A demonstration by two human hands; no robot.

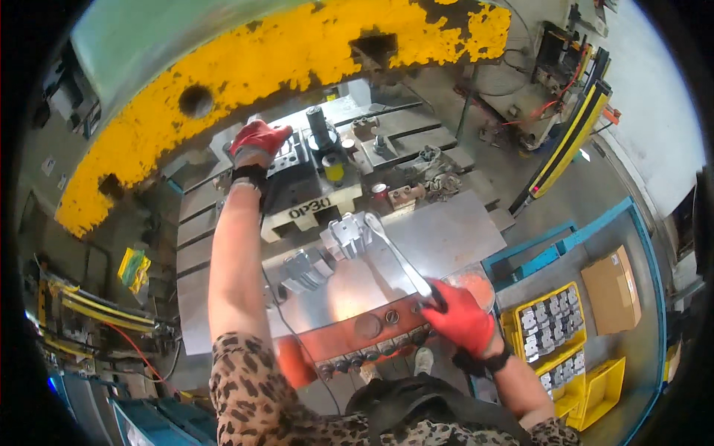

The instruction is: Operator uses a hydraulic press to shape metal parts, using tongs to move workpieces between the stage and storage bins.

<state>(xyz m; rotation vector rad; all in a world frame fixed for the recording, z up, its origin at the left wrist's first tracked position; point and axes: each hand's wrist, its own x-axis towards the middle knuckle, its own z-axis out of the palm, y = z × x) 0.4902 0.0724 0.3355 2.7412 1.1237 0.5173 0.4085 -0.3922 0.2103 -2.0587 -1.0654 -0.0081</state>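
My left hand [260,141], in a red glove, reaches to the left side of a metal die block [312,204] on the press bed. Its thumb points right, over a silvery plate [291,157]; its fingertips are hidden, so any hold is unclear. My right hand [462,318], also red-gloved, is closed around the dark grip of a long silvery metal tool [401,260]. The tool's far end lies against a silvery machined metal part [346,235] in front of the die. A stack of similar metal parts [305,270] sits to the left of it on the bed.
A chipped yellow press beam [282,63] spans above the bed. Before me runs an orange control panel [390,321] with buttons. To the right, a blue-framed cart [638,230] carries yellow bins [520,327] of parts and a cardboard box [611,290]. A rag [435,171] lies right of the die.
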